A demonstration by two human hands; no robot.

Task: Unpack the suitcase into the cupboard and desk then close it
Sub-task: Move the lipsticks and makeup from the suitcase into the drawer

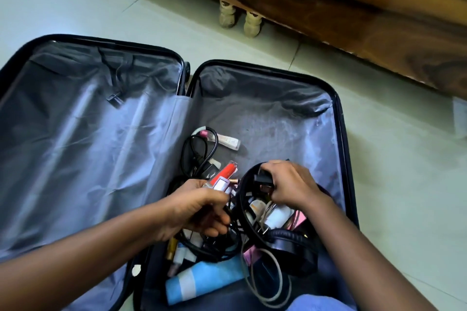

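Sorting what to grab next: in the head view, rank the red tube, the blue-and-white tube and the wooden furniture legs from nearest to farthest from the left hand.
1. Red tube: held in the left hand.
2. Blue-and-white tube: below it, near suitcase edge.
3. Wooden furniture legs: on the floor beyond the suitcase.

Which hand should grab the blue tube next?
Probably left. The left hand is nearer the blue tube, though it holds a red tube. The right hand grips a black plug in the pouch.

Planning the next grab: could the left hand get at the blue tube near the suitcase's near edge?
Probably not yet: the blue tube lies uncovered on top, but the left hand is full, gripping a red tube and cables.
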